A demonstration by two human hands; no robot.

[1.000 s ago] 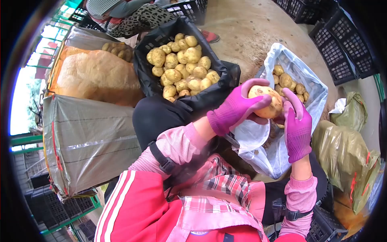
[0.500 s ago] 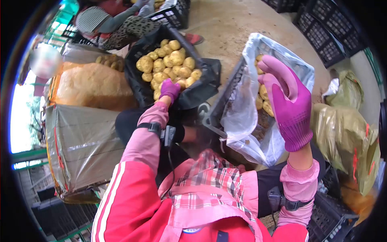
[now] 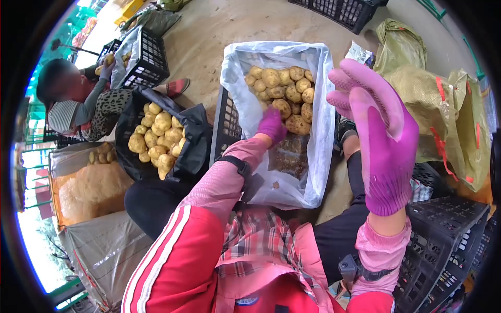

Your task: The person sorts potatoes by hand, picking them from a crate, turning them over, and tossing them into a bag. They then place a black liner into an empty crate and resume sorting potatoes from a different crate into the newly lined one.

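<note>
My left hand (image 3: 272,125), in a purple glove, reaches into the crate (image 3: 226,122) lined with white plastic and touches the potatoes (image 3: 292,94) there. Its fingertips are hidden, so a hold on any potato cannot be made out. Raised at the right edge of that crate is my right hand (image 3: 378,130), gloved in pink and purple, its fingers up and apart from the thumb, holding nothing. To the left stands a container lined with black plastic (image 3: 195,135), full of potatoes (image 3: 159,135).
A co-worker (image 3: 86,104) sits at the upper left with potatoes in one hand, beside a black crate (image 3: 150,60). Filled sacks (image 3: 91,190) stand at the left. Olive sacks (image 3: 417,104) and black crates (image 3: 438,235) are at the right; another crate (image 3: 339,13) is at the top.
My left hand has left the potatoes in the black-lined container and is now in the white-lined crate. The view has turned right, bringing that crate to the middle. My right hand stays raised.
</note>
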